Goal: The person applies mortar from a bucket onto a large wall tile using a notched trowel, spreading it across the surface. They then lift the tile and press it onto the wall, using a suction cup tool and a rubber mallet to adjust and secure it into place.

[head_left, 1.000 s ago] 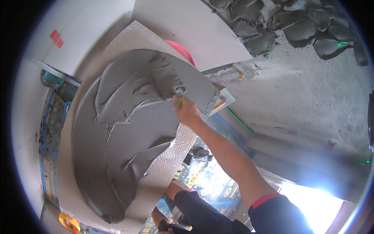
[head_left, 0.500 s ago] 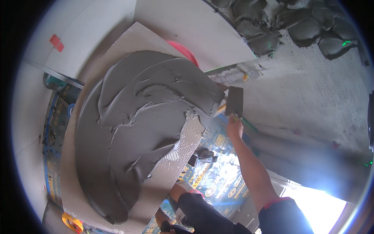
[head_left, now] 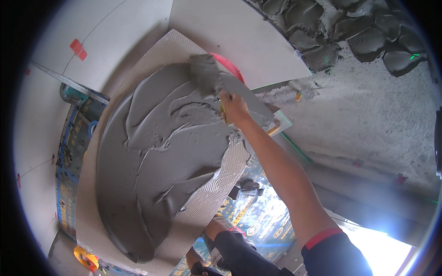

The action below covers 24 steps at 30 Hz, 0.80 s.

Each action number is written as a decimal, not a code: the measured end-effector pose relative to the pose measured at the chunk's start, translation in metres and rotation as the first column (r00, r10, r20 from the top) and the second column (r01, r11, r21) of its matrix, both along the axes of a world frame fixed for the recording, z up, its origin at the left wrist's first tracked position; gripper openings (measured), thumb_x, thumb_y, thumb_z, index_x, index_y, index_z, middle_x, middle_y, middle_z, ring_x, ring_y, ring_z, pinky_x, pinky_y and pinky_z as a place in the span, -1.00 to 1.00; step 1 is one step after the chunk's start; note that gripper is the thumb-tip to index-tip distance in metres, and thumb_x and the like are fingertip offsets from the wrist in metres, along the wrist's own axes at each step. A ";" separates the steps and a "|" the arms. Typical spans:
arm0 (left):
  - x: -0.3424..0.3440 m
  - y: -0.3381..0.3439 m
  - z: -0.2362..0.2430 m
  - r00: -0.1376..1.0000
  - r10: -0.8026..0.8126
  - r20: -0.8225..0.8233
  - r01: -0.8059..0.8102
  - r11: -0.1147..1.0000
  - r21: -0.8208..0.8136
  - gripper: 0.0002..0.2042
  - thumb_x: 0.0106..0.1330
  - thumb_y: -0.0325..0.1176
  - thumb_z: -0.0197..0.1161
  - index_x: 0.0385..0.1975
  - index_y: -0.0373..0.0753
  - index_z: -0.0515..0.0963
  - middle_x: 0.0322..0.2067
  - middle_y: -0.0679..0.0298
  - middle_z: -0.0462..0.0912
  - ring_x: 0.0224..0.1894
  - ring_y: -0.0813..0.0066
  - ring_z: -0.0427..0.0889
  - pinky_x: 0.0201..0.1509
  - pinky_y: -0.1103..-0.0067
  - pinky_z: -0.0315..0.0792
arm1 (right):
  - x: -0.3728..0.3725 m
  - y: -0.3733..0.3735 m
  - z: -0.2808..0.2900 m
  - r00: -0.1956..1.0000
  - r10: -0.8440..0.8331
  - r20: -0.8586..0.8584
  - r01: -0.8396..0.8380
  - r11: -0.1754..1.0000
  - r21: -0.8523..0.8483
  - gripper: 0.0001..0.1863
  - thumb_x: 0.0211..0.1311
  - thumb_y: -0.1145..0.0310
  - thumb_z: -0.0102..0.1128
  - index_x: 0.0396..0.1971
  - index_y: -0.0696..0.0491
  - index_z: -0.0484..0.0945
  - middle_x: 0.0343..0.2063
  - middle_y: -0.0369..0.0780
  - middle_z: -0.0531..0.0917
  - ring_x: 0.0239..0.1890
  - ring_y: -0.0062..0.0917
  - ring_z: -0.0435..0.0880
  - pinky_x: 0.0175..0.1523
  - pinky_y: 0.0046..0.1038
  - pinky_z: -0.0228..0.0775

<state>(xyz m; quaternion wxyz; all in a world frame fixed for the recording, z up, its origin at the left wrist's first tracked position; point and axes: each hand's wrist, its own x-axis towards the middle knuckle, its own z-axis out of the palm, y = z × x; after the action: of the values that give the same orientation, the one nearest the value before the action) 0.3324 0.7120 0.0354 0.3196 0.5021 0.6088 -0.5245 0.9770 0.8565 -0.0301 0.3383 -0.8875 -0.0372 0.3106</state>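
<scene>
- Head view: a person's right hand (head_left: 234, 106) holds a trowel (head_left: 206, 76) over the upper right of a large slab (head_left: 87, 216), its fingers closed around the yellow-green handle (head_left: 223, 112).
- Grey paste coats the trowel's blade, which overlaps the slab's upper right edge; whether it presses on the layer below cannot be told.
- Grey mortar (head_left: 138, 184) lies thick over most of the slab, marked by curving ridges. The ribbed surface shows bare along the borders and in a strip at the lower right.
- The right forearm enters from the lower right, below a dark sleeve (head_left: 336, 253) with a red cuff (head_left: 319, 237).
- The left hand cannot be made out, and its fingers' state cannot be told.
- A wooden-handled tool (head_left: 275, 128) sits just beyond the slab's right corner; a red round object (head_left: 230, 66) shows partly behind its upper edge.
- To the left are a measuring strip (head_left: 69, 82), a teal tool (head_left: 73, 95) and a blue ring (head_left: 93, 127); an orange-yellow roll (head_left: 86, 259) sits near the lower left corner.
- At upper right, dark mortar dabs (head_left: 368, 43) cover part of a rough grey surface (head_left: 359, 115).
- Below, printed blue sheeting (head_left: 271, 218) catches bright light beside a bent leg in dark shorts (head_left: 239, 250).
</scene>
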 end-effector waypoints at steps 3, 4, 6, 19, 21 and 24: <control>0.001 0.002 0.003 0.998 0.004 0.066 -0.001 0.999 -0.049 -0.42 0.08 0.04 0.28 -0.20 -0.48 0.56 -0.18 -0.15 0.62 -0.07 -0.07 0.60 0.02 0.25 0.47 | 0.011 -0.024 -0.026 0.993 -0.076 0.091 0.081 0.995 -0.050 -0.48 0.25 -0.04 -0.09 -0.37 0.17 0.57 -0.61 -0.07 0.61 -0.47 -0.27 0.66 -0.24 -0.24 0.47; 0.005 0.004 0.004 0.998 0.016 0.066 -0.012 0.997 -0.071 -0.42 0.09 0.03 0.27 -0.19 -0.48 0.55 -0.17 -0.16 0.61 -0.06 -0.08 0.59 0.03 0.25 0.47 | 0.016 -0.038 -0.035 0.985 -0.110 0.130 0.118 0.991 -0.059 -0.47 0.26 -0.05 -0.11 -0.36 0.17 0.57 -0.59 -0.06 0.61 -0.46 -0.28 0.66 -0.25 -0.24 0.47; 0.008 0.007 0.008 0.997 0.050 0.061 -0.044 0.995 -0.084 -0.42 0.10 0.03 0.25 -0.18 -0.49 0.54 -0.16 -0.17 0.60 -0.05 -0.08 0.58 0.04 0.25 0.46 | -0.004 -0.051 -0.031 0.963 -0.240 0.122 0.256 0.957 -0.137 -0.48 0.29 -0.02 -0.14 -0.30 0.18 0.56 -0.44 0.01 0.64 -0.31 -0.15 0.67 -0.14 -0.18 0.45; -0.025 -0.011 -0.008 0.986 0.122 0.111 -0.115 0.991 -0.073 -0.37 0.06 0.06 0.27 -0.07 -0.44 0.51 -0.09 -0.13 0.58 0.00 -0.07 0.55 0.09 0.24 0.42 | -0.113 -0.105 -0.030 0.562 -0.707 -0.428 0.805 0.588 0.086 -0.55 0.30 -0.17 -0.11 -0.53 -0.10 0.36 -0.77 -0.34 0.35 -0.83 -0.55 0.30 -0.73 -0.44 0.17; -0.024 -0.012 -0.005 0.994 0.093 0.051 -0.089 0.992 -0.085 -0.36 0.06 0.06 0.27 -0.07 -0.45 0.50 -0.09 -0.14 0.58 0.00 -0.08 0.55 0.09 0.23 0.42 | -0.088 -0.069 -0.036 0.638 -0.597 -0.486 0.740 0.651 0.171 -0.53 0.30 -0.19 -0.11 -0.52 -0.08 0.35 -0.75 -0.32 0.36 -0.82 -0.54 0.31 -0.70 -0.45 0.18; -0.025 -0.013 0.000 0.981 0.152 0.123 -0.140 0.985 -0.105 -0.36 0.07 0.06 0.26 -0.06 -0.45 0.49 -0.10 -0.14 0.58 -0.02 -0.09 0.55 0.11 0.21 0.40 | -0.058 -0.005 -0.046 0.732 -0.343 -0.588 0.565 0.789 0.243 -0.50 0.31 -0.20 -0.15 -0.49 -0.02 0.35 -0.74 -0.28 0.36 -0.80 -0.51 0.33 -0.69 -0.41 0.22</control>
<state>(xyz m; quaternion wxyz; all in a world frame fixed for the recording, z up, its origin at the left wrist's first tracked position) 0.3075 0.6991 0.0356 0.4200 0.4732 0.5962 -0.4943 0.9190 0.8520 -0.0762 0.5788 -0.6613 0.2141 0.4264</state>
